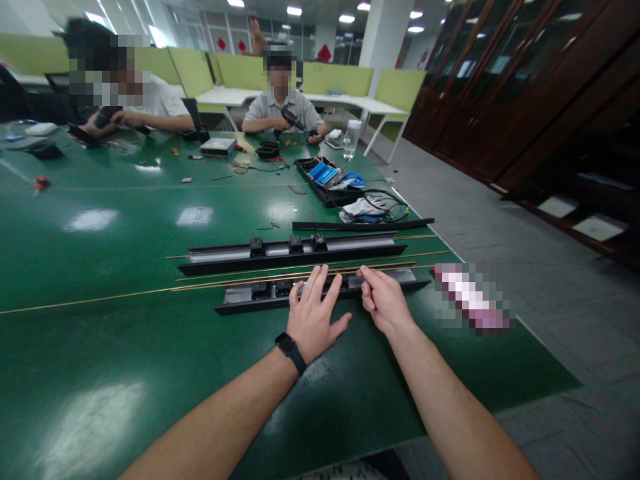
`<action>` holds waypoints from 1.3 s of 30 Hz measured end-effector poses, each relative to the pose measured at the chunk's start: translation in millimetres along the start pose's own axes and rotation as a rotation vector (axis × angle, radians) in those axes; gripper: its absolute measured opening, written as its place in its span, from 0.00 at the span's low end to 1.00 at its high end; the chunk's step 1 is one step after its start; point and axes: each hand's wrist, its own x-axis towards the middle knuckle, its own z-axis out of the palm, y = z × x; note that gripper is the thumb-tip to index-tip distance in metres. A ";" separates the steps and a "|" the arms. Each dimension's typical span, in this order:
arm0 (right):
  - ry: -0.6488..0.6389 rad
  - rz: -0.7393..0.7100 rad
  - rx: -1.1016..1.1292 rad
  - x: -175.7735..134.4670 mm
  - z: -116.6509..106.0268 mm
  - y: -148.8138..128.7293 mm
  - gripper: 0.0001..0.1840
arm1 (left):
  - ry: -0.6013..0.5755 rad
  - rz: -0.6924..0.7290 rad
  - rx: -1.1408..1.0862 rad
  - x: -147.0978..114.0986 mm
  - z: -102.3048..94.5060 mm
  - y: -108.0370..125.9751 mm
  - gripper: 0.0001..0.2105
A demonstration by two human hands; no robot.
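Note:
My left hand, with a dark watch on its wrist, lies with fingers spread over the near black rail and the thin brass-coloured rods along it. My right hand is closed in a pinch on a thin rod at the rail's right part. Small black blocks sit in the near rail, some partly hidden by my fingers. Just beyond, a second black rail holds several similar blocks. One long rod reaches far to the left across the green table.
A narrow black strip lies behind the rails. Beyond it are gloves, a cable and a black tray with blue items. A blurred pink object lies right, near the table edge. Two people sit opposite, handling tools.

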 end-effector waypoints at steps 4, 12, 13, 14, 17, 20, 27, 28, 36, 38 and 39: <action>0.017 -0.004 0.004 -0.6 0.6 -0.7 0.18 | -0.004 -0.003 0.000 0.5 -0.7 0.6 0.34; -0.011 0.016 -0.015 0.1 -0.4 -1.4 0.20 | -0.012 -0.003 -0.013 0.5 -1.1 -0.1 0.34; -0.012 0.019 -0.020 0.0 -0.3 -1.6 0.20 | -0.012 -0.003 -0.012 0.3 -1.0 -0.3 0.34; -0.012 0.022 -0.027 -0.3 -0.2 -1.9 0.21 | -0.012 -0.003 -0.012 0.1 -0.8 -0.4 0.35; -0.011 0.020 -0.044 -1.3 0.6 -2.7 0.20 | -0.006 -0.006 -0.010 -0.2 -0.1 0.0 0.35; -0.013 0.013 -0.035 -1.7 1.0 -2.6 0.20 | -0.003 -0.007 -0.005 0.1 0.5 0.6 0.35; 0.007 0.013 0.012 -0.3 0.7 -1.5 0.20 | -0.008 -0.004 0.000 0.9 0.0 -0.2 0.34; 0.010 0.012 0.018 -0.3 0.8 -1.6 0.20 | -0.005 -0.003 0.001 0.9 -0.1 -0.2 0.34; 0.016 0.007 0.015 -0.5 0.4 -1.1 0.19 | 0.002 0.000 0.005 0.5 0.8 -0.3 0.35; 0.009 0.005 0.008 0.1 -0.6 -0.4 0.19 | 0.008 0.000 0.007 0.4 1.2 -0.4 0.35; 0.005 0.008 0.001 0.3 -1.1 -0.1 0.19 | 0.011 -0.001 0.008 0.3 1.4 -0.3 0.35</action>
